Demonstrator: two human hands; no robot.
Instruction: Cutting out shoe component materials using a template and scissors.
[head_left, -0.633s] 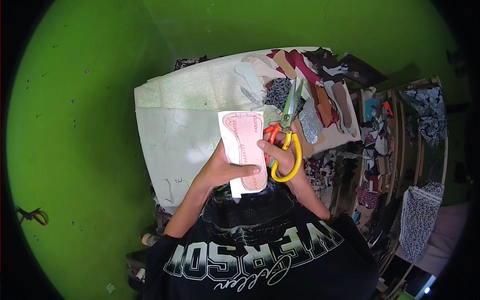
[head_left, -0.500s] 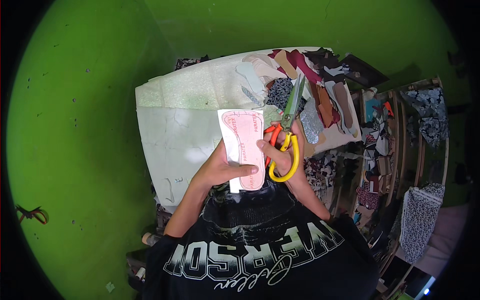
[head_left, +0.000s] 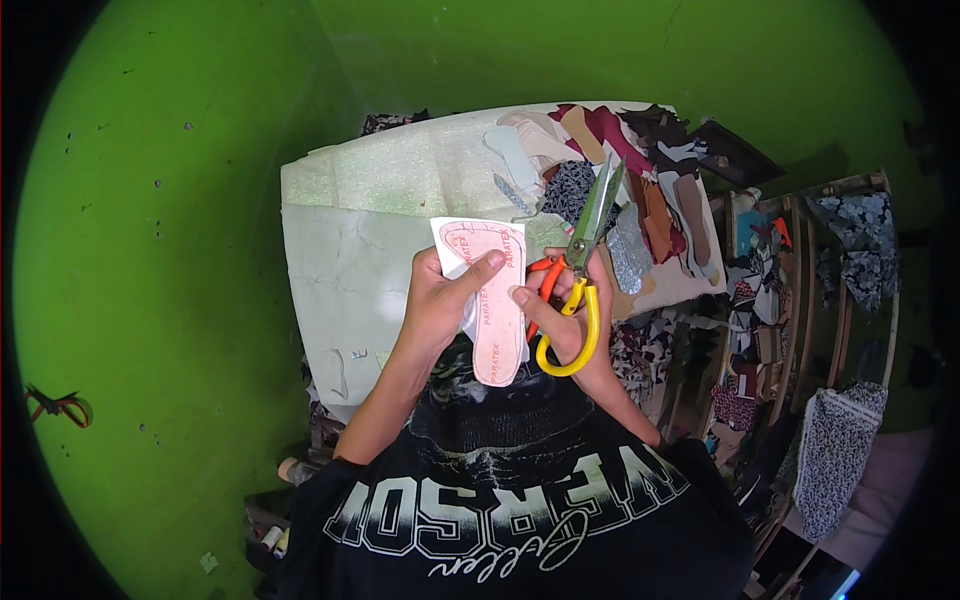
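Observation:
A pink insole-shaped piece with red print lies against a white sheet, which shows along its top and left side. My left hand grips both at the left edge, thumb pressed on the pink face near the upper middle. In my right hand is a pair of scissors, one handle yellow and one orange, blades pointing up and away and standing slightly apart. The right thumb also touches the insole's right edge. Some right fingers are hidden behind the handles and the insole.
Beyond my hands stands a pale-topped table. Insole-shaped cutouts, a silvery piece and dark red fabric lie at its far right. Slatted racks with scraps stand to the right; a green wall rises at left.
My left hand has slid up the insole, its thumb moving from the lower end to the upper middle. The insole's lower end now reaches past the white sheet. The scissors stay in my right hand.

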